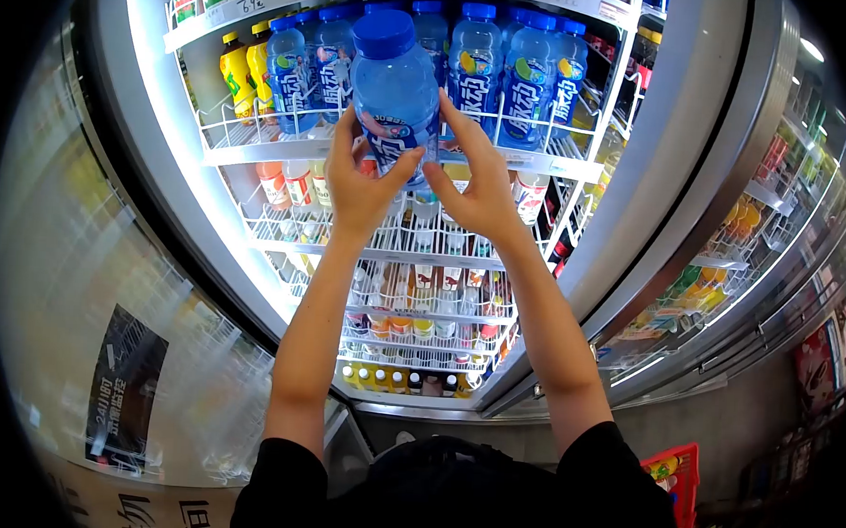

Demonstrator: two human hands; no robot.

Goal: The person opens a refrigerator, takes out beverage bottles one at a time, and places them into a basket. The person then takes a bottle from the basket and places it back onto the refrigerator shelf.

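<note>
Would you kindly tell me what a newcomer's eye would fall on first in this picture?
Probably the large blue bottle near the top centre, held between the left hand and the right hand. Behind it, a row of similar bottles lines a brightly lit shelf. At the lower right, the red basket also stands out against its darker surroundings.

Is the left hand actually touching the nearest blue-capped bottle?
Touching: in the head view, the left hand supports the bottle, its thumb lying against the label.
</note>
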